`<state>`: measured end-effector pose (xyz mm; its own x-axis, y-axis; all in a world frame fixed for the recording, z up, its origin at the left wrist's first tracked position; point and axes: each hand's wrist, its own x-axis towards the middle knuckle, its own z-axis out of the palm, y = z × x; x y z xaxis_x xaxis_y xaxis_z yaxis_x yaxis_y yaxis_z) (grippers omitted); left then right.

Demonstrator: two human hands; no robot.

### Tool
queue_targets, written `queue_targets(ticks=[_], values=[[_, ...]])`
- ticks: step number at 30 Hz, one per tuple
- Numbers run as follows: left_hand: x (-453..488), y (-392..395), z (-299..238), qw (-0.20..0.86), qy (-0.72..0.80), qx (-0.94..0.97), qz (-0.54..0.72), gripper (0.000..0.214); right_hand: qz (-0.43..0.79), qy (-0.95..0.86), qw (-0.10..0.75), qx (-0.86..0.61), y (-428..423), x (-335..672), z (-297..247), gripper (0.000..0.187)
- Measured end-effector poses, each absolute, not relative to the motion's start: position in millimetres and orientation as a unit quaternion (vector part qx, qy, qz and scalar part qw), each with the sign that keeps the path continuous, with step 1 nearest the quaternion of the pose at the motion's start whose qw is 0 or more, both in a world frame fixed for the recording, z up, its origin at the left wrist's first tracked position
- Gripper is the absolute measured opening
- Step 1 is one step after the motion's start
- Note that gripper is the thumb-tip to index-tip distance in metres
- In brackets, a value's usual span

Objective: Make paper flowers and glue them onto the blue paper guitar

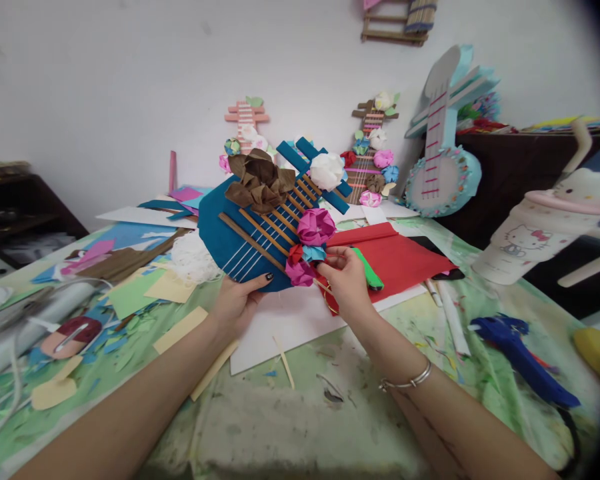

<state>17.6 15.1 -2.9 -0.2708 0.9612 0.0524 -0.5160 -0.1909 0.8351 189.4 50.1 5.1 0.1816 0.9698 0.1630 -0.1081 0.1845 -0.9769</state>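
A blue paper lute [215, 230] with brown strips and white string lines is held tilted above the table. My left hand [241, 298] grips its lower edge, thumb on the front. Paper flowers decorate it: a large brown one [261, 180], a white one [327, 171], magenta ones [316, 227], a red one and a light blue one [313, 253]. At the light blue flower, the fingers of my right hand [347, 273] are pinched together. Whatever lies between those fingertips is too hidden to make out.
Red paper [405, 260] and a white sheet [280, 340] lie beneath. A blue glue gun [523, 360] and a white tumbler [530, 233] stand at right. Paper scraps [135, 293] and white string [193, 257] cover the left. Finished paper instruments [443, 153] lean at the back wall.
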Motion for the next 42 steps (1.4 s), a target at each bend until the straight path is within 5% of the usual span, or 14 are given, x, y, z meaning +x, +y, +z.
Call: queue_targets(ticks=[25, 42], values=[[19.1, 13.1, -2.5, 0.535, 0.358, 0.314, 0.698, 0.089, 0.166, -0.617, 0.526, -0.561, 39.1, 197.4, 19.0, 0.012], [17.1, 14.5, -0.7, 0.521, 0.359, 0.296, 0.716, 0.085, 0.096, -0.641, 0.451, -0.614, 44.8, 202.0, 19.5, 0.025]])
